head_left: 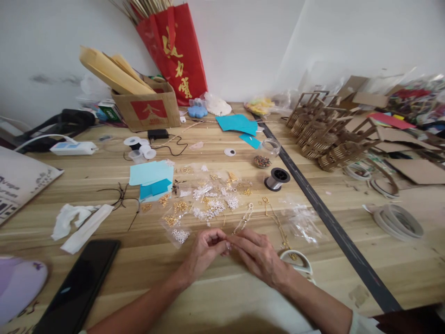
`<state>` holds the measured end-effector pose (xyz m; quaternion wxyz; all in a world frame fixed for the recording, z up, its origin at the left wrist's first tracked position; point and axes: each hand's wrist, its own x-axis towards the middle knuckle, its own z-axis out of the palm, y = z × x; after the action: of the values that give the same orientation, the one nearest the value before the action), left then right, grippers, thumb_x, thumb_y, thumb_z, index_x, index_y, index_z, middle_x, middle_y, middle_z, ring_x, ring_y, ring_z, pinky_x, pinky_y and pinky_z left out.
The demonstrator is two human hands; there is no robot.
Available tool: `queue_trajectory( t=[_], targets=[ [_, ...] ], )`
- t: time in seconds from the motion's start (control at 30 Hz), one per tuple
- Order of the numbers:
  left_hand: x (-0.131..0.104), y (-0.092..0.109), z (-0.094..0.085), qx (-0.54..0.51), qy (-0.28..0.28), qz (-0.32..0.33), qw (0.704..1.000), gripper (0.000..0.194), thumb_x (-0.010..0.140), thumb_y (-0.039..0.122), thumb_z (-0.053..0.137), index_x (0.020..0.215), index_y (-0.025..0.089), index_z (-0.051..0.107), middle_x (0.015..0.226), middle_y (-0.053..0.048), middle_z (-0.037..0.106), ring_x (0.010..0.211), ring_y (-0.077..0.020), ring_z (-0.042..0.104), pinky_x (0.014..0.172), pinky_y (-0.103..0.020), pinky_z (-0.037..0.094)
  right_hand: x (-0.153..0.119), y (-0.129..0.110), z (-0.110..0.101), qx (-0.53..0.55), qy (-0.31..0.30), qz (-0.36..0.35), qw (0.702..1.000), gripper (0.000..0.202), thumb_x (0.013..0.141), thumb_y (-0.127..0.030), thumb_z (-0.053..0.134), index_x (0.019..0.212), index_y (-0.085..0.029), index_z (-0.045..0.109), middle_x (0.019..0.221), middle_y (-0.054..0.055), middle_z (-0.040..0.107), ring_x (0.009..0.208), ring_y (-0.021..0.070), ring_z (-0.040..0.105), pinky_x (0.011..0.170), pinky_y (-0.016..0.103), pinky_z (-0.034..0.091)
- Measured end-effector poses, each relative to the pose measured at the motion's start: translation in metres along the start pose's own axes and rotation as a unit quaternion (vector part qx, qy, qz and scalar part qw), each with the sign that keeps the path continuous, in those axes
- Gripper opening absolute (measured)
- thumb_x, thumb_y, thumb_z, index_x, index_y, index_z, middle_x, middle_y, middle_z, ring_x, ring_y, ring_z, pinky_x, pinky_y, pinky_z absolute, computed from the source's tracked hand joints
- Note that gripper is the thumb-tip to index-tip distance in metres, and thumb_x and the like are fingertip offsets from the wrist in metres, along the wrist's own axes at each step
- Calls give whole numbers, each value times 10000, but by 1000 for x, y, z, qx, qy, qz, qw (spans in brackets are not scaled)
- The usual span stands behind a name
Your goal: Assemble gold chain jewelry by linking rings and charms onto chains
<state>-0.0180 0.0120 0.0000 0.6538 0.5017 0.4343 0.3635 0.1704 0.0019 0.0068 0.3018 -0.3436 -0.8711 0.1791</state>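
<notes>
My left hand (207, 253) and my right hand (257, 255) meet low in the middle, fingertips pinched together just above the table. A thin silver chain (245, 218) runs from the table in under my right fingers, which are closed on it. Between the fingertips shows a small shiny bit; my left thumb and fingers pinch something too small to name. A gold chain (276, 218) lies right of the silver one, reaching down to white-handled scissors (297, 262) beside my right wrist. Ahead of my hands are small bags and heaps of silver rings (214, 209) and gold findings (180, 206).
A wire spool (277, 178) and a jar of beads (262, 160) stand beyond, near a dark strip (313, 204) across the table. Clear plastic bags (302, 220) lie right. A black phone (81, 283) rests left. Woven baskets (330, 130) stand at the back right.
</notes>
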Motion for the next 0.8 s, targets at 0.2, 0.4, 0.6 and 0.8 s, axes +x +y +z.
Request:
queue_trajectory(
  t=[0.2, 0.4, 0.6, 0.8],
  targets=[
    [1, 0, 1, -3, 18, -7, 1000, 140, 711, 269, 675, 641, 155, 634, 572, 20, 616, 561, -117, 558, 588, -223, 449, 1, 2, 2, 71, 12, 30, 997, 292, 983, -207, 441, 1233, -204, 591, 938, 85, 664, 793, 165, 647, 704, 272, 541],
    [1, 3, 2, -21, 25, -18, 999, 104, 670, 260, 719, 667, 160, 689, 608, 3, 666, 610, -143, 595, 634, -247, 480, 8, -3, -2, 162, 41, 69, 983, 225, 954, -194, 507, 1122, -193, 656, 879, 75, 675, 770, 161, 640, 658, 260, 535],
    [-1, 3, 3, -34, 15, -23, 999, 153, 710, 313, 693, 713, 161, 714, 650, -11, 687, 661, -167, 627, 683, -278, 501, 9, -3, -1, 162, 63, 74, 982, 187, 942, -204, 535, 1066, -185, 674, 839, 72, 678, 731, 157, 635, 618, 254, 526],
    [-1, 2, 5, -33, 28, -23, 999, 160, 681, 312, 728, 696, 154, 712, 644, -15, 695, 644, -165, 626, 670, -275, 510, 5, 4, 6, 125, 71, 72, 987, 160, 935, -215, 549, 1024, -178, 677, 854, 75, 681, 748, 163, 644, 619, 253, 531]
  ],
)
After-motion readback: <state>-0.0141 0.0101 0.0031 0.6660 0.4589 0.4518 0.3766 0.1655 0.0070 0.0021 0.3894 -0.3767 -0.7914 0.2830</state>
